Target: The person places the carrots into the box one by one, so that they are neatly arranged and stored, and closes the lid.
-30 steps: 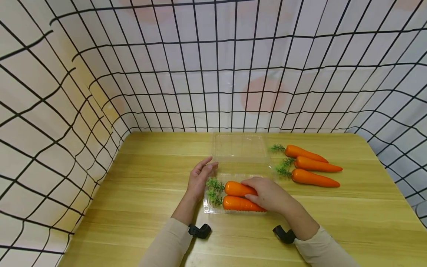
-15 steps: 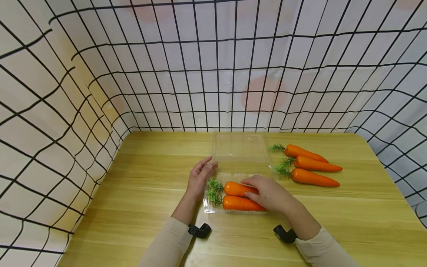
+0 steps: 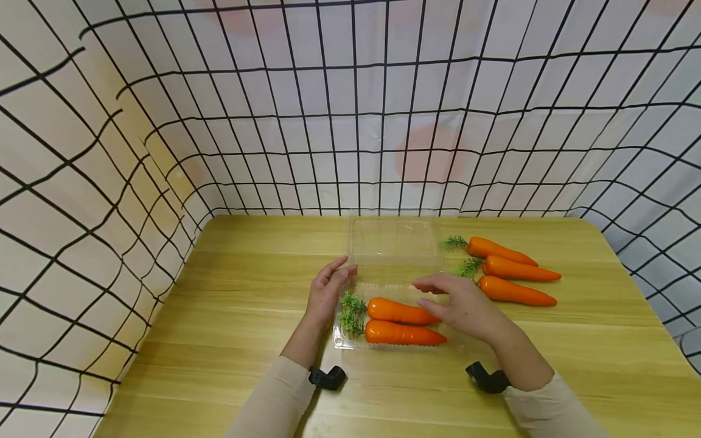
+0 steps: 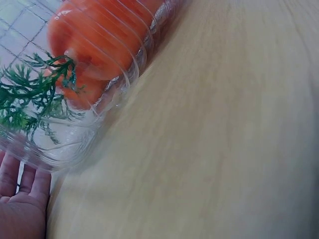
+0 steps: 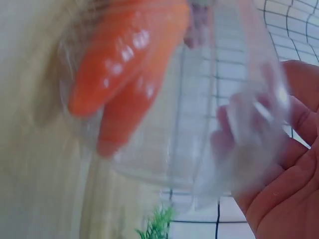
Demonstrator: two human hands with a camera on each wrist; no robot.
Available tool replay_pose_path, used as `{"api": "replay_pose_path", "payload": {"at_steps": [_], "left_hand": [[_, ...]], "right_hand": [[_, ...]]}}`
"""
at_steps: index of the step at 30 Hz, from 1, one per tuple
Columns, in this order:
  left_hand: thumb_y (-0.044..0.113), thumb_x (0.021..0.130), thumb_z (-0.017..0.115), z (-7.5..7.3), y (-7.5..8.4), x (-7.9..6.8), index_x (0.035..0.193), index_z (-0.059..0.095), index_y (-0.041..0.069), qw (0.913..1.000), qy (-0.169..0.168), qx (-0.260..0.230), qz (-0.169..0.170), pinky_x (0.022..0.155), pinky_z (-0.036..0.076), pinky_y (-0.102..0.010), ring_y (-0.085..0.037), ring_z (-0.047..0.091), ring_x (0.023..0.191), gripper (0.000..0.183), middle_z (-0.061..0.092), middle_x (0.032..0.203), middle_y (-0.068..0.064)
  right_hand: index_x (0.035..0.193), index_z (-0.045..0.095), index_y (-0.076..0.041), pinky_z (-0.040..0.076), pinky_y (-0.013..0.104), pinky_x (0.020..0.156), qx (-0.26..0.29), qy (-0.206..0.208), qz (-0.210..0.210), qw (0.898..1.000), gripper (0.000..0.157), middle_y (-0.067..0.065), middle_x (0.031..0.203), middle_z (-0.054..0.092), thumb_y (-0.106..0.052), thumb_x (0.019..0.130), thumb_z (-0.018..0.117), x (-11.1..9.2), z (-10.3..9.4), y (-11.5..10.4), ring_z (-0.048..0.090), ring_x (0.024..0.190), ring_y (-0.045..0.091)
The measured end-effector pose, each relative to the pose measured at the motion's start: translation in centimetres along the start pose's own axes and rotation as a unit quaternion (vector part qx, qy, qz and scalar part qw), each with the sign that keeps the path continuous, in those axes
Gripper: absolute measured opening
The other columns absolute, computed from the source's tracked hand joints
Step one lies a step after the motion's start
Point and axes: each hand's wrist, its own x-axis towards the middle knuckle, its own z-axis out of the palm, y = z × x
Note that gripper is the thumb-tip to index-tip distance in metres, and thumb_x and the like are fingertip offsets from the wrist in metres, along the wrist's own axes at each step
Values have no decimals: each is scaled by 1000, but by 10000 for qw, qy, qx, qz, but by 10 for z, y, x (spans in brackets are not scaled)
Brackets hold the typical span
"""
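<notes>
A clear plastic clamshell box (image 3: 339, 342) lies on the table with its lid (image 3: 394, 240) folded back. Inside, side by side, are two carrots with green tops on the left: the rear carrot (image 3: 391, 309) and the front carrot (image 3: 400, 333). At the box's left wall my left hand (image 3: 324, 297) rests with extended fingers, seen under the corner in the left wrist view. My right hand (image 3: 468, 307) hovers at the box's right end, thumb and fingers apart and nothing between them. It overlaps the rear carrot's tip in the head view.
Three more carrots lie at the right: a far carrot (image 3: 499, 250), a middle carrot (image 3: 520, 269) and a near carrot (image 3: 516, 291). A white sheet with a black grid (image 3: 339, 121) walls the wooden table (image 3: 241, 316) at back and sides.
My right hand has let go of the rear carrot and moved right, baring the front carrot's tip. Both carrots stay in the box. My left hand has kept its place.
</notes>
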Motion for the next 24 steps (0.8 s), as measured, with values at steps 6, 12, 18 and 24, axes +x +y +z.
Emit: {"api": "replay_pose_path", "payload": {"at_steps": [6, 12, 18, 24], "left_hand": [[13, 104, 53, 0, 1, 0, 146, 47, -6, 10000, -10, -22, 26, 115, 47, -45, -38, 60, 130, 46, 64, 137, -26], [12, 104, 52, 0, 1, -1, 147, 48, -5, 10000, -24, -62, -28, 116, 46, -46, -41, 58, 131, 46, 62, 138, -28], [13, 104, 52, -1, 0, 0, 147, 46, -5, 10000, -33, -39, -57, 116, 45, -45, -40, 58, 132, 47, 62, 139, -27], [11, 104, 52, -1, 1, -1, 147, 47, -5, 9999, -23, -93, -55, 116, 45, -46, -40, 58, 132, 46, 61, 139, -28]], "right_hand": [[131, 68, -13, 53, 58, 102, 260, 214, 69, 9994, 36, 7, 134, 69, -25, 97, 71, -5, -13, 9, 64, 121, 34], [130, 69, -14, 56, 55, 98, 176, 502, 56, 9986, 36, 7, 131, 70, -27, 97, 72, -13, -26, 18, 66, 118, 30], [131, 68, -16, 58, 30, 93, 85, 728, 183, 9971, 36, 6, 126, 71, -28, 97, 72, -23, -40, 28, 65, 116, 27], [131, 68, -14, 57, 26, 93, -82, 1031, 362, 9940, 37, 6, 127, 71, -27, 97, 72, -33, -48, 39, 65, 118, 32]]}}
